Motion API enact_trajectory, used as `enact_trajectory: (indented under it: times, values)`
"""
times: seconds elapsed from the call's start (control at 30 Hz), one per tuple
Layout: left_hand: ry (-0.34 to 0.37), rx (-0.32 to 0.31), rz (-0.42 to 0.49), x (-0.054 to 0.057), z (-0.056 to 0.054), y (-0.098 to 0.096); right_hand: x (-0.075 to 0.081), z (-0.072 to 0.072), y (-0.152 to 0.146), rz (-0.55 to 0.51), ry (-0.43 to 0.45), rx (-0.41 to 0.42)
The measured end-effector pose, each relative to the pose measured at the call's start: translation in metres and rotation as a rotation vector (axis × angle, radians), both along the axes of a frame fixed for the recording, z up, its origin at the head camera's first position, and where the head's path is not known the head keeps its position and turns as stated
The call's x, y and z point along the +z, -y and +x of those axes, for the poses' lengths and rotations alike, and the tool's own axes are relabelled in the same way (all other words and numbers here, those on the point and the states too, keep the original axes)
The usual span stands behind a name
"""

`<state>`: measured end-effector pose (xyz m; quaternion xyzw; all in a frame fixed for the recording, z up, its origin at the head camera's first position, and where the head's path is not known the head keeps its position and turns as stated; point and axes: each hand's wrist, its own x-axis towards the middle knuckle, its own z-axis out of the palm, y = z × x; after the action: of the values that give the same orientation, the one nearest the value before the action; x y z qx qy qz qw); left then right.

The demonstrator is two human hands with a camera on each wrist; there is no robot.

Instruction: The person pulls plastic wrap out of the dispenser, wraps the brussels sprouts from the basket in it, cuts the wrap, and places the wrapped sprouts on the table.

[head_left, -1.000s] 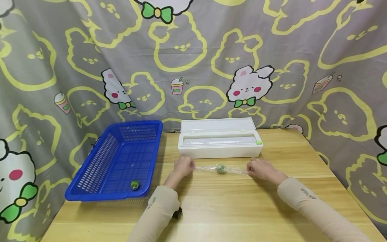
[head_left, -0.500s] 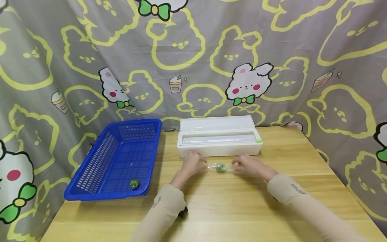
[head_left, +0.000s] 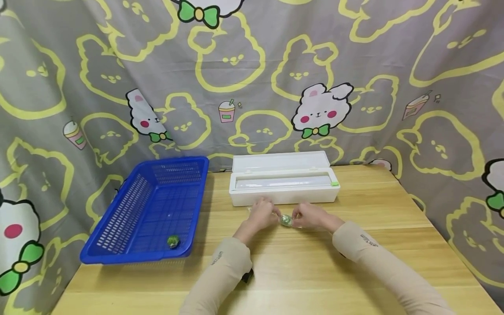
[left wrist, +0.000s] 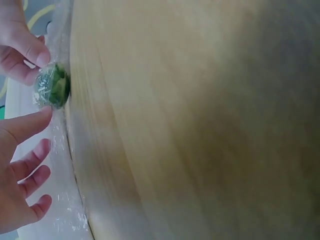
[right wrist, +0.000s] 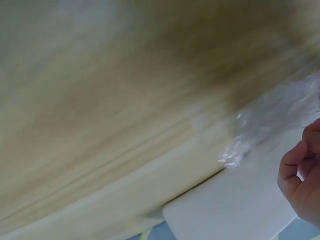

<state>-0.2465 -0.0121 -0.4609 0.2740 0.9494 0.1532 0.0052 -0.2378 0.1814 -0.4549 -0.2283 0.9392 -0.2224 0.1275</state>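
Note:
A small round green vegetable (head_left: 285, 220), much like a Brussels sprout, lies in clear plastic wrap on the table, between the two hands. Its leafy surface shows through the film in the left wrist view. My left hand (head_left: 264, 213) is on its left; the fingers are spread and fairly straight, one tip touching the wrapped vegetable (left wrist: 52, 86). On the other side my right hand (head_left: 311, 215) pinches the plastic wrap close against the vegetable. In the right wrist view a loose tail of plastic wrap (right wrist: 270, 117) trails beyond the right hand's curled fingers.
Just behind the hands stands a white wrap dispenser box (head_left: 284, 195), lid raised, with a film roll inside. A blue plastic basket (head_left: 138, 256) at left holds another green vegetable (head_left: 173, 241). A patterned curtain (head_left: 252, 65) hangs behind the wooden table (head_left: 315, 280).
Both hands have come inward from the stretched ends of the plastic wrap to the vegetable. The left hand's fingers have loosened and spread. The basket and box stay put.

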Motion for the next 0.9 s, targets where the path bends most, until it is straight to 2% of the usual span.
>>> enact_trajectory:
  times: [0.07, 0.13, 0.3, 0.4, 0.57, 0.73, 0.9]
  values:
    - [0.019, 0.001, -0.037, 0.005, 0.004, -0.002, -0.001, 0.004, 0.002, -0.009, 0.027, -0.026]
    - [0.002, -0.022, -0.067, 0.005, 0.005, -0.003, -0.001, 0.010, 0.003, -0.025, 0.066, -0.057]
    - [-0.021, -0.133, -0.111, 0.006, 0.008, -0.005, -0.001, 0.032, 0.005, -0.095, 0.132, -0.091]
    - [0.007, -0.208, -0.114, 0.006, 0.011, -0.006, -0.001, 0.046, 0.007, -0.122, 0.131, -0.088]
    - [0.057, -0.289, -0.123, 0.008, 0.018, -0.007, -0.002, 0.066, 0.013, -0.156, 0.149, -0.093]
    - [0.082, -0.345, -0.123, 0.012, 0.024, -0.009, -0.004, 0.080, 0.020, -0.211, 0.208, -0.054]
    - [0.067, -0.368, -0.135, 0.015, 0.029, -0.011, -0.006, 0.087, 0.023, -0.240, 0.191, -0.020]
